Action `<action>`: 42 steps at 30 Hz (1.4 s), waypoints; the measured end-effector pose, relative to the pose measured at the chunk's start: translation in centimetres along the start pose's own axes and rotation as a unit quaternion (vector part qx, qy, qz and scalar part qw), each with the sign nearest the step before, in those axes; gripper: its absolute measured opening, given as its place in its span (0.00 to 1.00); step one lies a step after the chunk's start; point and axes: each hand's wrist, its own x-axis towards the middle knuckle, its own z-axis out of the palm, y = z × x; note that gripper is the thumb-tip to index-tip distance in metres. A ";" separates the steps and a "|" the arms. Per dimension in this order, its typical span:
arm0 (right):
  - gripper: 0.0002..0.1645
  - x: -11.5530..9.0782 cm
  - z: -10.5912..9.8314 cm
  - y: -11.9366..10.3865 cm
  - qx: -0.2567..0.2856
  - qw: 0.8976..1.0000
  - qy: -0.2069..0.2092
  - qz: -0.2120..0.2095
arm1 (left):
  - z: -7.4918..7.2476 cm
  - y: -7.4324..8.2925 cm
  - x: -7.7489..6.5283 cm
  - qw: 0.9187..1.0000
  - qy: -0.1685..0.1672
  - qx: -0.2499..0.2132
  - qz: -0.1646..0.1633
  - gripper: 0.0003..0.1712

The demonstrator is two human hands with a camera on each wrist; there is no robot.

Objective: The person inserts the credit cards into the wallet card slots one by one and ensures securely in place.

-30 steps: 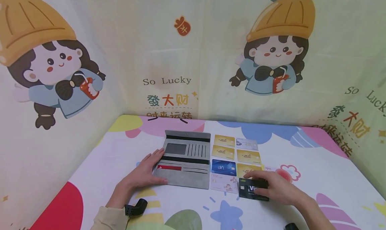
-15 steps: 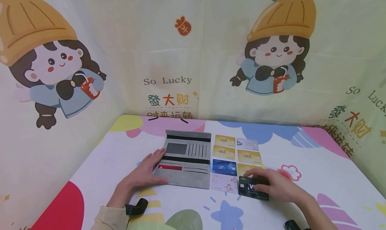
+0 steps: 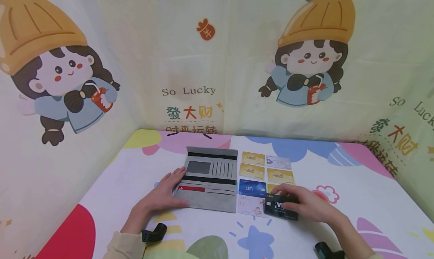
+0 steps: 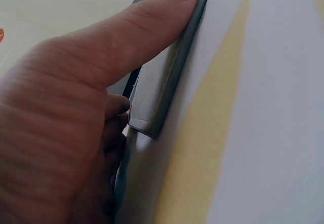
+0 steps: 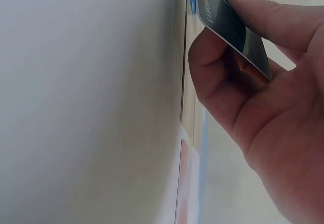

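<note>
A grey wallet [image 3: 211,202] lies opened flat on the table, its card slots showing, with a red card [image 3: 191,189] tucked in one slot on the left. My left hand [image 3: 162,193] rests along the wallet's left side. In the left wrist view its thumb [image 4: 147,29] lies over the wallet's edge [image 4: 152,97]. My right hand [image 3: 310,204] pinches a black VIP card [image 3: 276,210] between thumb and curled fingers. The right wrist view shows this card [image 5: 228,21] raised above the tabletop, thumb on its printed face. In the head view the card overlaps the corner of a pale pink card [image 3: 249,205].
Beside the wallet, gold cards [image 3: 252,171], a silver card [image 3: 278,162] and a blue VIP card [image 3: 252,188] lie in two columns. One gold card is partly covered by the right hand. A patterned cloth [image 3: 210,236] covers the table; a printed curtain [image 3: 244,81] hangs behind.
The black card has risen off the table in my right hand and shifted slightly left and away from me. My left hand and the wallet have stayed in place.
</note>
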 end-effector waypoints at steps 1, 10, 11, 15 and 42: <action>0.20 0.1 0.0 0.0 0.002 1.000 0.000 0.000 | 0.0 0.0 0.0 1.000 -0.001 0.001 -0.002 0.66; 0.21 1.4 0.4 -0.5 0.008 1.000 0.020 -0.008 | 0.0 0.1 -0.1 1.000 -0.001 0.005 -0.009 0.66; 0.21 1.6 0.5 -0.6 0.008 1.000 0.023 -0.009 | 0.0 0.1 -0.2 1.000 0.000 0.006 -0.014 0.66; 0.21 2.4 0.7 -0.9 0.012 0.999 0.030 -0.019 | 0.0 0.2 -0.3 1.000 0.002 0.013 -0.026 0.67; 0.21 7.8 2.7 -3.4 0.016 0.996 0.064 -0.059 | -0.2 0.1 -0.1 1.000 -0.001 0.006 0.019 0.65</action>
